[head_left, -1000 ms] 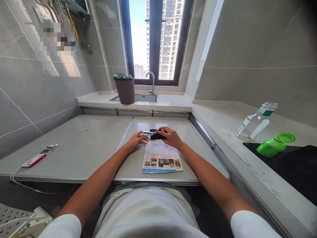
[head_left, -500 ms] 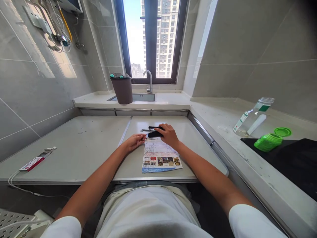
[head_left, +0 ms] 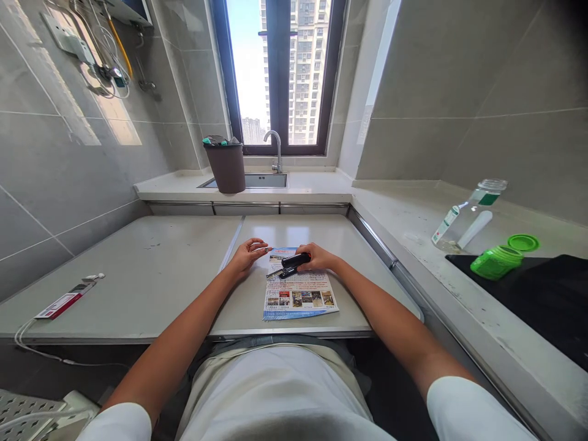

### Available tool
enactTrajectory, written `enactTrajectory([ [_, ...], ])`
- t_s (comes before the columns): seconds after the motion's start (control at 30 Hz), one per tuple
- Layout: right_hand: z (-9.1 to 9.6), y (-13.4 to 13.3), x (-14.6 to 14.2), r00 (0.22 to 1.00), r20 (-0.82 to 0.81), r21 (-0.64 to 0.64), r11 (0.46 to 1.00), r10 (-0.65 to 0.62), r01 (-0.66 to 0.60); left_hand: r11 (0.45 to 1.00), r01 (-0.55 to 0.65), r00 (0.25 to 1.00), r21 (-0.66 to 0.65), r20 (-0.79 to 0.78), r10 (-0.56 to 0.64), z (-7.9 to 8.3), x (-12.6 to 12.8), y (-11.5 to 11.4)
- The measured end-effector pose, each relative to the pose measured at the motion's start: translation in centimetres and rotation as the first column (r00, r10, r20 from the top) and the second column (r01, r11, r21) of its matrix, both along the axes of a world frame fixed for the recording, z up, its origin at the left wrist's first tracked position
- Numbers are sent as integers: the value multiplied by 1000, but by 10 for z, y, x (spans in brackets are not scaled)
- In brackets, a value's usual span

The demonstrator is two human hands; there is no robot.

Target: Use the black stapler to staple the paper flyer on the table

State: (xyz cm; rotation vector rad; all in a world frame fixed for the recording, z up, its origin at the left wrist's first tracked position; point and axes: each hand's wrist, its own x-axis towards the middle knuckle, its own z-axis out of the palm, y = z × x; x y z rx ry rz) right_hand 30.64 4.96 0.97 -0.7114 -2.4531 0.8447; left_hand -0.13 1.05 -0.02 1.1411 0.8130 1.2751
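Printed leaflets point(head_left: 301, 300), with red and blue text and a row of small photos, lie stacked in front of me. My left hand point(head_left: 249, 254) is at their upper left corner, thumb and fingers pinched together there. My right hand point(head_left: 315, 256) is wrapped round a black stapler point(head_left: 294, 262). The stapler is above the upper half of the leaflets, its jaws spread apart and pointing left. Its metal lower arm shows, and the palm covers its back end.
The pale folding table point(head_left: 174, 275) carries a red and white box point(head_left: 67, 300) with a white cable at left. A brown bin point(head_left: 226, 166) stands by the sink. On the right counter are a clear bottle point(head_left: 471, 217) and an open green jar point(head_left: 496, 263).
The stapler has come off the leaflets' top edge and moved towards me, over the printed page. My left hand has shifted slightly up and away from me.
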Motion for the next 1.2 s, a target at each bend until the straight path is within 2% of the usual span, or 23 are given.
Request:
enactTrajectory([
  [0.2, -2, 1, 0, 991, 132, -27, 999, 32, -29, 997, -34, 989, 74, -142, 44, -7, 1, 7],
  [0.23, 1, 0, 0, 992, 125, 3, 999, 35, -36, 995, -40, 986, 93, -158, 54, -9, 1, 8],
  [0.3, 9, -5, -2, 998, 55, 147, 989, 21, -29, 991, -51, 984, 126, -165, 72, -10, 3, 9],
  [0.43, 29, -25, -17, 993, -119, 490, 868, -20, 76, 989, -12, 984, 148, -175, 39, -7, 8, 4],
  [0.53, 34, -40, -34, 995, -103, 605, 794, 1, 62, 988, 34, 977, 149, -214, -1, -2, 14, -3],
  [0.7, 25, -49, -53, 998, 32, 704, 707, 61, -66, 979, 47, 972, 197, -234, 0, 4, 19, -11],
  [0.8, 23, -48, -54, 1000, 12, 698, 715, 28, -28, 974, 36, 972, 222, -234, 17, 5, 19, -12],
  [0.9, 26, -49, -52, 998, -63, 652, 757, 5, 37, 971, 22, 976, 239, -216, 31, 5, 18, -11],
  [1.0, 27, -50, -53, 989, -143, 589, 806, 34, 57, 963, 3, 980, 268, -194, 51, 6, 18, -10],
  [1.1, 26, -46, -53, 978, -207, 550, 831, 37, 85, 950, -3, 980, 313, -190, 65, 7, 18, -8],
  [1.2, 23, -34, -47, 951, -302, 506, 834, -67, 220, 931, -41, 966, 363, -224, 130, 6, 13, -3],
])
